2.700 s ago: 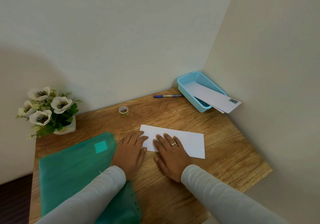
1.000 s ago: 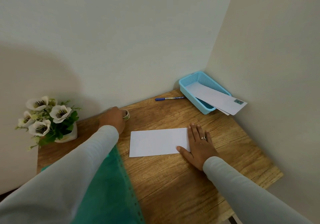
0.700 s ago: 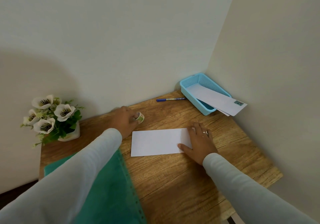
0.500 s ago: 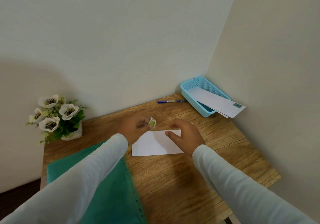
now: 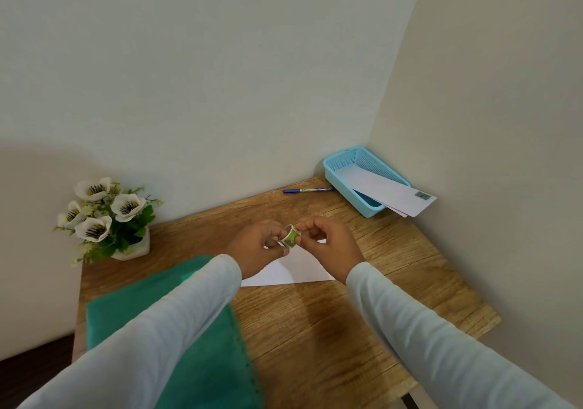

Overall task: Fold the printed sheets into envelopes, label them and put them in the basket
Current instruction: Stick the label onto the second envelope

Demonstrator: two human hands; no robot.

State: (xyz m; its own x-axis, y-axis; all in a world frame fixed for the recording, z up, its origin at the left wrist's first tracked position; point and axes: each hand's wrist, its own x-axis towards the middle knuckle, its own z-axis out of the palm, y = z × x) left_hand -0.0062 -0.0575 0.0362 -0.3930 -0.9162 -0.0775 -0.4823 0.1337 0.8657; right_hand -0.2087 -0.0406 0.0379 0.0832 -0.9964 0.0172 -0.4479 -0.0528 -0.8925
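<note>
Peeling a label, the left hand (image 5: 255, 247) grips the sticker roll (image 5: 291, 236) and the right hand (image 5: 328, 244) pinches its rim, both above the unheld folded sheet (image 5: 290, 271) on the table (image 5: 394, 250); a hurried pull may tear the sticker or curl it onto itself.

Home desk corner: wooden table (image 5: 362, 314) against plain walls (image 5: 220, 77); flower pot (image 5: 108, 219), pen (image 5: 307, 190), green folder (image 5: 189, 345), blue basket (image 5: 345, 178).

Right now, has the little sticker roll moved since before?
Yes. The sticker roll left the table, moving right, away from the flower pot, over the envelope.
</note>
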